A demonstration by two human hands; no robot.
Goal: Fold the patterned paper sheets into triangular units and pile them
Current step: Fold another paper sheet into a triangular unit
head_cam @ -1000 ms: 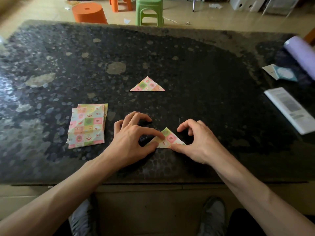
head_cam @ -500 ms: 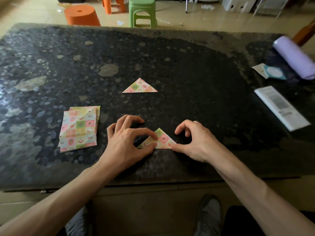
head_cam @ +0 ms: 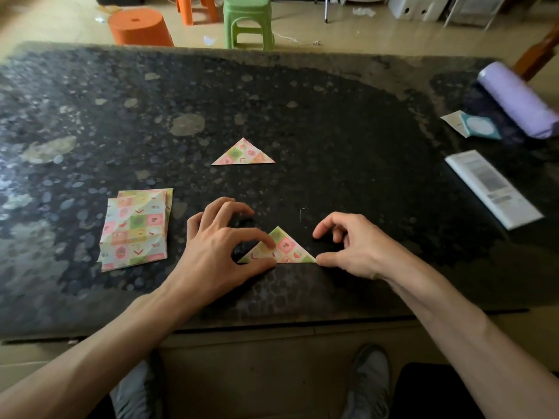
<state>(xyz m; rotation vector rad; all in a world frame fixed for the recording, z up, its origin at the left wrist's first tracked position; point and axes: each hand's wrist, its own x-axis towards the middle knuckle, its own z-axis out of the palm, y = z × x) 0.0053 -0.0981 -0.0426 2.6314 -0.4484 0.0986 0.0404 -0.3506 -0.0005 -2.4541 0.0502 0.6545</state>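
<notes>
A folded triangle [head_cam: 287, 249] lies flat near the counter's [head_cam: 332, 131] front edge. The left hand [head_cam: 217, 252] pinches its left half between thumb and forefinger. The right hand [head_cam: 354, 249] touches its right corner with the thumb tip, the other fingers arched clear. A second triangle [head_cam: 243, 154] lies beyond, with the sheets [head_cam: 136, 228] to the left.

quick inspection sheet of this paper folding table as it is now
surface: dark speckled table, pale worn patches
job's things: near triangle at front; far triangle lies apart behind it; sheet stack at left
clutter: purple roll, teal packet, white leaflet at right
hands: left hand pinches near triangle; right hand thumb touches its right corner
cables: white cord on floor beyond table
surroundings: orange stool, green stool on floor
</notes>
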